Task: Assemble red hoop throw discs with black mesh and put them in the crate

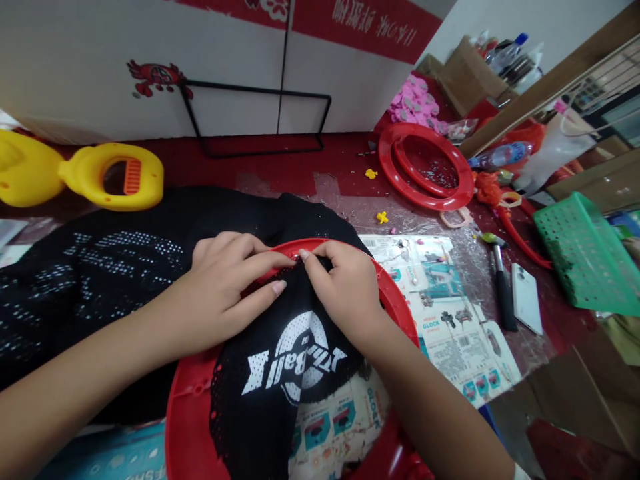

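A black mesh cloth (253,417) with a white printed logo lies across a large red plastic ring (193,413). At the ring's far rim my right hand (345,283) pinches the cloth's edge between thumb and fingers. My left hand (235,287) rests on the cloth and rim just left of it, with index finger and thumb stretched out and apart. Its fingertips nearly meet those of the right hand. Whatever small detail sits between the fingertips is too hidden to make out.
More black mesh cloth (125,267) is piled at left beside a yellow plastic piece (150,157). Red rings (463,190) and small yellow parts (383,217) lie farther back. A hammer (503,287), a phone (527,300) and a green basket (585,260) are at right. A large box (240,60) stands behind.
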